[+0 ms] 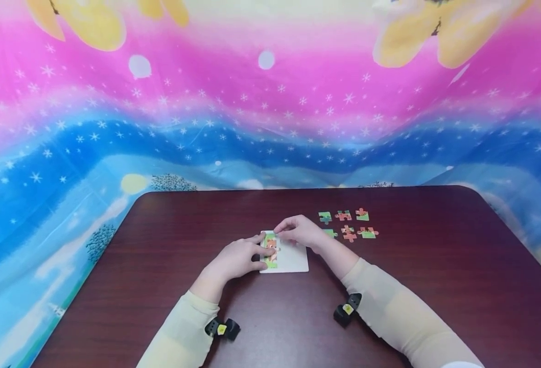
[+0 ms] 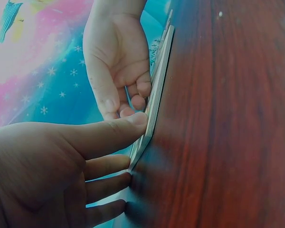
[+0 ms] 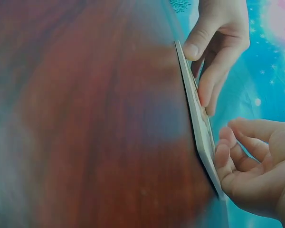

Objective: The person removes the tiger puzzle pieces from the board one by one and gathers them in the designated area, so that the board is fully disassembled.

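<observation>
A pale square puzzle board (image 1: 293, 258) lies flat on the table with a column of colourful jigsaw pieces (image 1: 272, 263) along its left side. My left hand (image 1: 238, 257) reaches over that side, its fingers mostly straight and touching the pieces and the board's edge. In the left wrist view, the thumb of the left hand (image 2: 47, 161) rests on the board (image 2: 156, 88). At the board's far edge, my right hand (image 1: 301, 231) touches the top of the column with loosely bent fingers. No piece shows between the fingers of the right hand (image 3: 256, 159) in the right wrist view.
Several loose jigsaw pieces (image 1: 362, 214) lie in two rows to the right of the board, one partly behind the right wrist. The dark wooden table (image 1: 169, 225) has a rounded far edge, and a patterned cloth (image 1: 270, 128) hangs behind it.
</observation>
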A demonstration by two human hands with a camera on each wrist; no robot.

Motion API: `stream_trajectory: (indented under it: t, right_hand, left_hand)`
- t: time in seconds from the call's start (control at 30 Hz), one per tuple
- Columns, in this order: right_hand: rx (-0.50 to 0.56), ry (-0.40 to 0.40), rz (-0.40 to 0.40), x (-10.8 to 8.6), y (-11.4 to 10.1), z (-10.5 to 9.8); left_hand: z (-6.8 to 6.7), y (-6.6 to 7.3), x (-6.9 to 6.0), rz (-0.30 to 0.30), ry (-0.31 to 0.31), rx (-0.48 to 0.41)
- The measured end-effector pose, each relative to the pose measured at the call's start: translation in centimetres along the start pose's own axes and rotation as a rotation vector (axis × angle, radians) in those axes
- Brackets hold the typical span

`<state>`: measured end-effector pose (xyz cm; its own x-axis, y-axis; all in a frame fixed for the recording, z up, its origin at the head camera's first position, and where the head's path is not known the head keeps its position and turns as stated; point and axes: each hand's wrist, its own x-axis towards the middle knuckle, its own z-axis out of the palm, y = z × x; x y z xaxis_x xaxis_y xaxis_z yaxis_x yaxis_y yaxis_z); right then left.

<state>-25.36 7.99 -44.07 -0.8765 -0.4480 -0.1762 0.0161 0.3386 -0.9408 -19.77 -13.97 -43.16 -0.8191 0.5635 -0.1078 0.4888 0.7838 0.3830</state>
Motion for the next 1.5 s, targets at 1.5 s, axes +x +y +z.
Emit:
stream_trajectory:
  t: [1.5]
  right_hand:
    - [-0.317,0.087,0.045,0.0,-0.5,1.6]
  left_hand:
    - [-0.1,0.0,-0.1,0.049,0.031,0.023]
